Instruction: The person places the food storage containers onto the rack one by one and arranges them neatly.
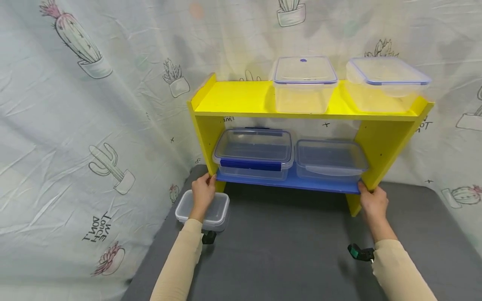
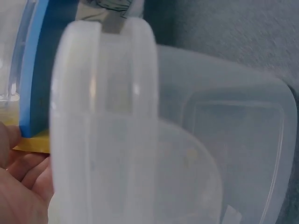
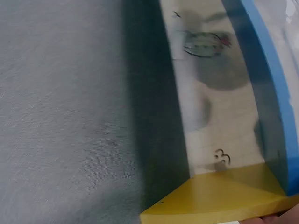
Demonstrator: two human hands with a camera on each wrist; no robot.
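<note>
A small yellow shelf unit (image 1: 241,96) with a blue lower board (image 1: 260,182) stands at the back of the grey surface. My left hand (image 1: 203,194) grips its left side panel where the blue board meets it. In the left wrist view, the thumb and fingers (image 2: 32,175) curl round that corner. On the opposite side, my right hand (image 1: 374,205) holds the right panel at the same height; the right wrist view catches only a bit of its fingers. Two lidded clear containers, one with a blue clip (image 1: 252,164) and one plainer (image 1: 331,159), sit on the blue board.
Two more clear containers (image 1: 306,96) (image 1: 388,90) with blue-edged lids stand on the top board. A white-lidded clear container (image 1: 216,213) lies on the grey surface (image 1: 282,251) under my left wrist. A cactus-print curtain (image 1: 143,113) hangs behind and to the left.
</note>
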